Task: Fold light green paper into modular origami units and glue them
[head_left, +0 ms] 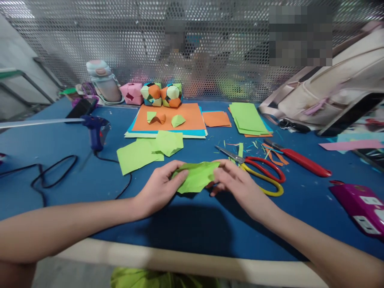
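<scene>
Pinched between left hand [158, 187] and right hand [243, 187], just above the blue-topped table [192, 228]: a creased lime-green paper sheet [196, 178]. At three o'clock from it, red-and-yellow-handled metal scissors [242, 160]. Grip lightly, press creases evenly; top edge probably folded, fingertips partly hidden.

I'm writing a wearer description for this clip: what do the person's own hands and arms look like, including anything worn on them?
The left hand and right hand are bare, with slender fingers and no gloves. No ring, watch or bracelet shows. Both forearms are slim and uncovered, with no sleeve, marking or attached cable visible. The nails are too blurred to describe.
</scene>
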The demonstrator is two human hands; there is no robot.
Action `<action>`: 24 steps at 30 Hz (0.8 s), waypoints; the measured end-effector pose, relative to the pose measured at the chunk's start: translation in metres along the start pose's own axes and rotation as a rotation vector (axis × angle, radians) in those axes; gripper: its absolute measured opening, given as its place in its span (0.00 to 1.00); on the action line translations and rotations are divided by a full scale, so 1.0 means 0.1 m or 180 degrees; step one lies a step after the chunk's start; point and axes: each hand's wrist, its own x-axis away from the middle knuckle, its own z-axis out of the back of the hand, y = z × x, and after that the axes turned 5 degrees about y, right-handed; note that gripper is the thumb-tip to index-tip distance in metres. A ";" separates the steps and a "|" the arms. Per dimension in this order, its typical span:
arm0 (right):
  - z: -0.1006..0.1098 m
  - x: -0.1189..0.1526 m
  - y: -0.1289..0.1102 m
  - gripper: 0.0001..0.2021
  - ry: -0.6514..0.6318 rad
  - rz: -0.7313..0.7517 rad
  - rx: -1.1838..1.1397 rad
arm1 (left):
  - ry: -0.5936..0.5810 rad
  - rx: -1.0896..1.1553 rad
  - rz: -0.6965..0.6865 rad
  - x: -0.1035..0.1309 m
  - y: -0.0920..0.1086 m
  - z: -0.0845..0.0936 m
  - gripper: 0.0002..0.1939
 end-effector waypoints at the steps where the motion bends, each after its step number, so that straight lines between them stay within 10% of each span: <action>1: -0.03 0.01 0.01 0.13 -0.0101 -0.0075 -0.0110 | 0.0058 0.0137 0.0061 0.00 0.00 -0.01 0.09; 10: -0.02 -0.04 0.04 0.14 0.0434 0.0155 0.0254 | -0.0144 0.2253 0.1210 0.04 0.06 -0.11 0.12; 24: 0.12 -0.04 0.00 0.20 0.0554 0.0667 0.1052 | -0.0502 0.2005 0.1106 0.00 0.02 -0.07 0.19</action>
